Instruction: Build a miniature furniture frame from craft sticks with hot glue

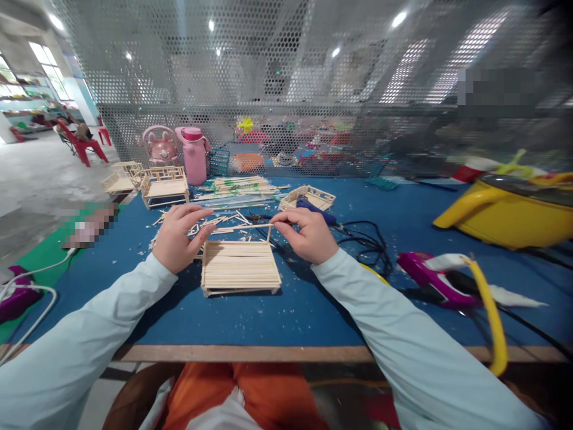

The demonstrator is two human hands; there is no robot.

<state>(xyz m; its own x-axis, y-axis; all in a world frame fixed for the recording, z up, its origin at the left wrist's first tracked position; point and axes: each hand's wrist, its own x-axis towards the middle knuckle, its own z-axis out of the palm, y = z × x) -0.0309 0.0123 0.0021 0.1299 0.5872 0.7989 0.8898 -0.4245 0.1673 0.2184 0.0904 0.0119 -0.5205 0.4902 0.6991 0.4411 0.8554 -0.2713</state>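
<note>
A small platform of pale wooden sticks (239,267) stands on the blue table mat (286,310) in front of me. A thin wooden stick (244,227) runs level above its far edge. My left hand (181,239) pinches the stick's left end. My right hand (304,234) pinches its right end by a short upright post at the platform's far right corner.
Loose sticks and chips litter the mat behind the platform. Finished stick furniture (165,185), a pink bottle (195,154), a stick bundle (239,186) and a stick tray (308,197) stand further back. A glue gun (316,210) with black cord, a purple tool (432,279) and yellow pot (514,215) lie right.
</note>
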